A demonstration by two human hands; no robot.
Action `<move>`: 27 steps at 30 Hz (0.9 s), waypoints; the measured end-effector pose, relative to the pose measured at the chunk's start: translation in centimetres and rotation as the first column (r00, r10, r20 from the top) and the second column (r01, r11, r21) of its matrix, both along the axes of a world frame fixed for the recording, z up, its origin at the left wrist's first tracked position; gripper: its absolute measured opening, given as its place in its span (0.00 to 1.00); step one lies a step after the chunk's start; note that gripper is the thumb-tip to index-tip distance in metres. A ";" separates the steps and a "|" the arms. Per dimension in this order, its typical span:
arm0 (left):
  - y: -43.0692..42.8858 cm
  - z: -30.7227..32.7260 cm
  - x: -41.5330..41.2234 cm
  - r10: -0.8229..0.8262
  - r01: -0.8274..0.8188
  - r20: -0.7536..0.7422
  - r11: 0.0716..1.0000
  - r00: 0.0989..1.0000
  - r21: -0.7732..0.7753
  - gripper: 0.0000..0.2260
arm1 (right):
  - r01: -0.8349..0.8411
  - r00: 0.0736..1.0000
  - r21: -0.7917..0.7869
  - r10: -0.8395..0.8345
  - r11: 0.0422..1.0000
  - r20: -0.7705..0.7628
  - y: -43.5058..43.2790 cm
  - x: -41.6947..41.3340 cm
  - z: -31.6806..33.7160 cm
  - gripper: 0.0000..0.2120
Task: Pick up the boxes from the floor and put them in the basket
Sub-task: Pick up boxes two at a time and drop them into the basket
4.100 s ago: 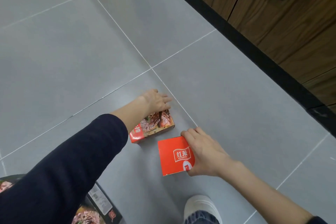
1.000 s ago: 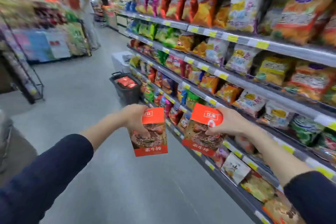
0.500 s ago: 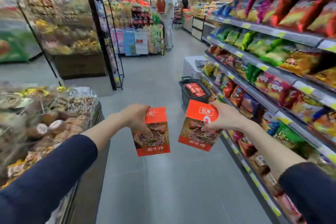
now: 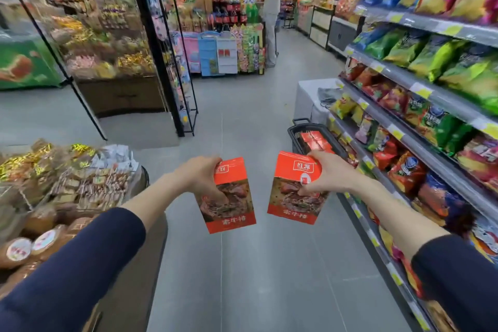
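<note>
Mid-aisle, left hand [image 4: 200,178] and right hand [image 4: 330,176] are each gripping a red box [image 4: 229,197] [image 4: 296,191], both off the floor; basket [image 4: 295,133], far right, is already holding boxes; depositing remains.

Basket [image 4: 295,134] partly behind right box [image 4: 296,191]

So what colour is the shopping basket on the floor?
Black plastic shopping basket, holding red boxes; head view.

place: supermarket aisle | evidence: snack-bag shelves [image 4: 431,67] with price tags; drinks display [image 4: 229,12]; shopping basket [image 4: 293,133]
</note>
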State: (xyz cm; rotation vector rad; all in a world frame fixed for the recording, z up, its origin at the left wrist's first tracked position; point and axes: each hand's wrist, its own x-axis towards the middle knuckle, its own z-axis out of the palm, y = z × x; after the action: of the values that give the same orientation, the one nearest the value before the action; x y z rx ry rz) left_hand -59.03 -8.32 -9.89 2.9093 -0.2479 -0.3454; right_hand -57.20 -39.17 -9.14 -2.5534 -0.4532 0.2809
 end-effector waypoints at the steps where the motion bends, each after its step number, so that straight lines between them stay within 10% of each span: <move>1: 0.1 0.0 2.3 0.012 -0.012 -0.004 1.000 1.000 -0.005 0.33 | -0.001 1.000 -0.006 0.001 1.000 -0.008 0.0 2.7 0.0 0.32; 27: -0.5 -1.2 72.5 -0.259 0.259 -0.021 0.956 0.966 0.134 0.33 | 0.340 0.940 0.083 -0.339 0.937 -0.019 -1.2 62.3 -2.9 0.33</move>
State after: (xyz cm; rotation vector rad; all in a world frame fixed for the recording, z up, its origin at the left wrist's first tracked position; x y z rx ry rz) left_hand 13.46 -8.86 -11.07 3.0125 -0.6329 -0.4228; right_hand 5.09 -40.33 -12.03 -2.4915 -0.0155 0.1358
